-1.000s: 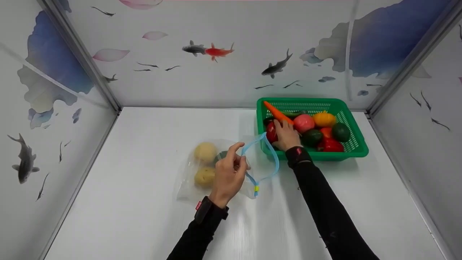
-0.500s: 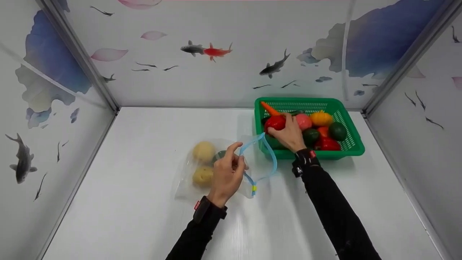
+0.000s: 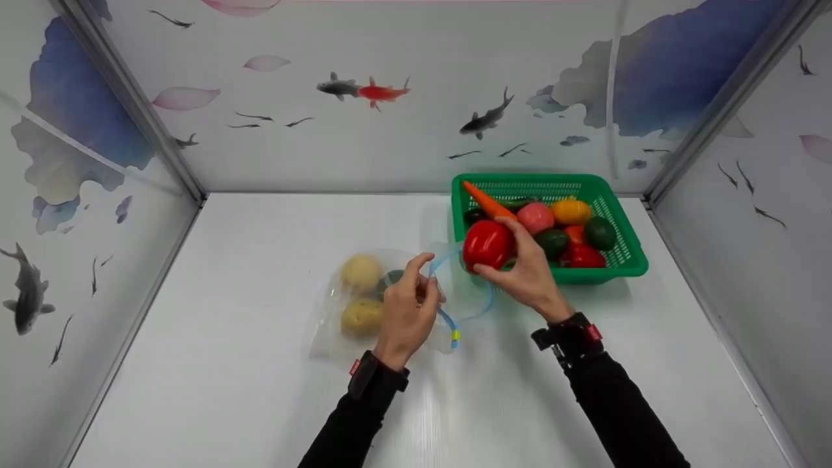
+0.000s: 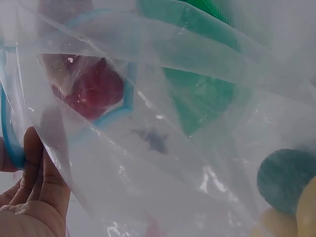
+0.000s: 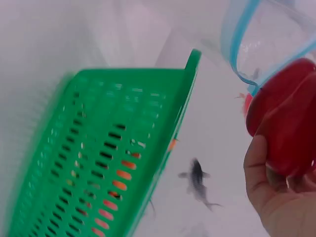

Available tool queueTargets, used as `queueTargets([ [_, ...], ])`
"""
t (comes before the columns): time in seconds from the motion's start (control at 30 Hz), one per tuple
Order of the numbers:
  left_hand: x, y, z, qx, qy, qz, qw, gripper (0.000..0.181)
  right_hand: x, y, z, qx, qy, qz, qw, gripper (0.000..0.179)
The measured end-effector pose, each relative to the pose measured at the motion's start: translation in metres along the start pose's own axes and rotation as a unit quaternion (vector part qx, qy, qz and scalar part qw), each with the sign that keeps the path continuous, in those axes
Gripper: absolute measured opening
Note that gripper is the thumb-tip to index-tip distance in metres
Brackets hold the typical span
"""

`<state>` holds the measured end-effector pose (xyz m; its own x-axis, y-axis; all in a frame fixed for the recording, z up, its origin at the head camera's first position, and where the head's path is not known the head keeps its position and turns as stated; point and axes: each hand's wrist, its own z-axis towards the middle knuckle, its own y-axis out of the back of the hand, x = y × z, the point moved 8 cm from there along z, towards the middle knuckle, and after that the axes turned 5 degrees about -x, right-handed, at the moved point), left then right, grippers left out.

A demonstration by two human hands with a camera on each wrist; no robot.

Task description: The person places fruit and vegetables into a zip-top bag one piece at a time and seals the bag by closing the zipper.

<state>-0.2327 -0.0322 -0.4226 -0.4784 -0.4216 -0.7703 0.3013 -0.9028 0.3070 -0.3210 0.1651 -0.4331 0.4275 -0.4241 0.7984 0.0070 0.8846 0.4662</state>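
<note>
My right hand (image 3: 528,276) grips a red bell pepper (image 3: 487,246) between thumb and fingers, just in front of the basket and close to the bag's mouth. My left hand (image 3: 409,309) holds the blue-edged mouth of a clear plastic zip bag (image 3: 328,338), its fingers curled at the rim. Inside the bag lie a yellow potato (image 3: 361,317), a round pale yellow item (image 3: 361,273) and a dark green round item (image 4: 284,177), partly hidden by my left hand in the head view. The blue strip (image 5: 243,29) of the mouth gapes beside the pepper in the right wrist view.
A green plastic basket (image 3: 634,263) stands at the back right of the white table (image 3: 214,364). It holds a carrot (image 3: 487,200), a pink round item (image 3: 535,218), a yellow-orange item (image 3: 571,212), dark green items and another red pepper (image 3: 583,256). Printed walls enclose three sides.
My right hand has lifted the red bell pepper out of the basket and brought it toward the bag's mouth. My left hand stays at the bag's rim.
</note>
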Motion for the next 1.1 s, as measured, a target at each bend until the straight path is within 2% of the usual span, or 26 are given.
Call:
queueTargets([
  [0.07, 0.0, -0.001, -0.001, 0.002, 0.003, 0.003, 1.0, 0.033, 0.014, -0.006, -0.011, 0.028, 0.059, -0.057, 0.9962, 0.076],
  [0.13, 0.001, -0.001, -0.001, 0.002, 0.007, 0.009, 0.9999, 0.033, 0.021, -0.016, -0.019, 0.072, 0.082, -0.079, 0.9909, 0.071],
  [0.27, 0.0, 0.001, -0.001, -0.003, 0.011, 0.022, 0.9997, 0.033, 0.025, -0.041, -0.025, 0.169, 0.062, -0.114, 0.977, 0.065],
  [0.37, -0.002, 0.002, 0.0, -0.008, 0.012, 0.028, 0.9995, 0.033, 0.025, -0.06, -0.024, 0.209, 0.046, -0.143, 0.9662, 0.064],
  [0.47, -0.003, 0.002, 0.001, -0.011, 0.011, 0.029, 0.9995, 0.032, 0.027, -0.073, -0.022, 0.216, 0.05, -0.178, 0.9587, 0.061],
  [0.57, -0.005, 0.001, 0.001, -0.015, 0.001, 0.028, 0.9995, 0.032, 0.029, -0.084, -0.019, 0.229, 0.055, -0.189, 0.9534, 0.046],
  [0.7, -0.007, 0.003, 0.001, -0.024, -0.014, 0.028, 0.9992, 0.032, 0.029, -0.098, -0.017, 0.281, 0.049, -0.145, 0.9474, 0.025],
  [0.77, -0.008, 0.003, 0.001, -0.026, -0.019, 0.027, 0.9991, 0.031, 0.027, -0.102, -0.018, 0.303, 0.031, -0.115, 0.9456, 0.023],
  [0.93, -0.011, 0.004, 0.002, -0.028, -0.031, 0.029, 0.9987, 0.031, 0.026, -0.094, -0.016, 0.3, 0.015, -0.084, 0.95, 0.026],
  [1.1, -0.01, 0.004, 0.002, -0.024, -0.021, 0.032, 0.999, 0.032, 0.029, -0.078, -0.016, 0.287, 0.037, -0.096, 0.9522, 0.033],
])
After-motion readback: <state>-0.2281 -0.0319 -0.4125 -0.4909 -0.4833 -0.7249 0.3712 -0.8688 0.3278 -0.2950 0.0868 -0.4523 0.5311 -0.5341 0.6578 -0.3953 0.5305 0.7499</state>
